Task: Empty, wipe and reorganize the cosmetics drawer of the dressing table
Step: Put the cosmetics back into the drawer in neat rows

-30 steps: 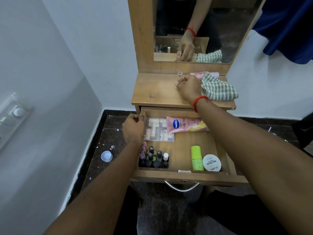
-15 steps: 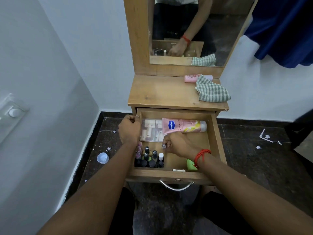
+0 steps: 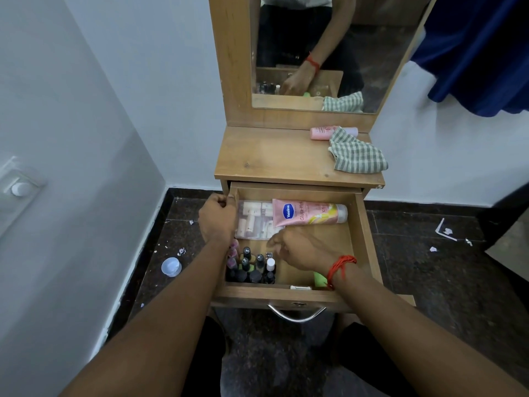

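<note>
Head view, checked cloth (image 3: 357,153) (crumpled), floor cap (image 3: 171,266)

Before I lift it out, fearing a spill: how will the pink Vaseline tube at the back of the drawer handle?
The Vaseline tube lies on its side in the drawer; its flat crimped end probably stops it rolling far. It looks like soft plastic, so likely yields when squeezed. The cap appears closed, so a spill seems unlikely.

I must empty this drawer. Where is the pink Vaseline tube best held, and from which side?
Probably grip the Vaseline tube around its thick body near the cap, from above. It lies flat along the drawer back, cap pointing right; its thin crimped end overlaps the clear pack.
</note>
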